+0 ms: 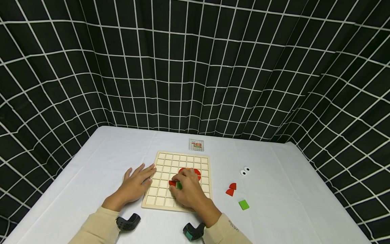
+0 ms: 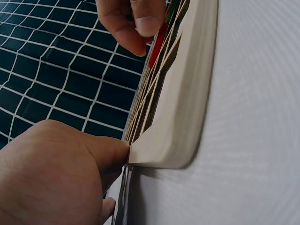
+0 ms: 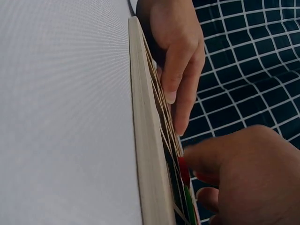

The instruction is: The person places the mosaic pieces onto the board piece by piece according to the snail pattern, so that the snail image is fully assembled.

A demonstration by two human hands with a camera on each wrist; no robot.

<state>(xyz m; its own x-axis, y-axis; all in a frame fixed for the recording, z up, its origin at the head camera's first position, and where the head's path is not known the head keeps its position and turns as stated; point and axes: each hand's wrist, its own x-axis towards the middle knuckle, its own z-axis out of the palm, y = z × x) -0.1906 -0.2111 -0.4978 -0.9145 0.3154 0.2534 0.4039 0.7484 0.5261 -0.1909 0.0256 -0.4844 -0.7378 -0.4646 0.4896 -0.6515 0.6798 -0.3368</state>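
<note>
A wooden grid board (image 1: 160,191) lies on the white cloth. My left hand (image 1: 135,184) rests at its left edge with fingers spread, fingertips on the frame and thumb by the rim in the left wrist view. Over the board's middle, my right hand (image 1: 190,189) has thumb and index finger curled around a red quarter-round tile (image 1: 172,183), low at the grid. Right beside that tile is a green tile (image 1: 179,185), partly under the fingers. Behind the knuckles, red rounded tiles (image 1: 197,173) and an orange tile (image 1: 188,168) sit in the grid, partly hidden by the hand.
Right of the board lie two red quarter-round tiles (image 1: 233,186), a green square tile (image 1: 243,204) and two round eye pieces (image 1: 243,173). A small picture card (image 1: 196,145) lies beyond the board. A black curtain with white grid lines (image 1: 182,67) surrounds the table.
</note>
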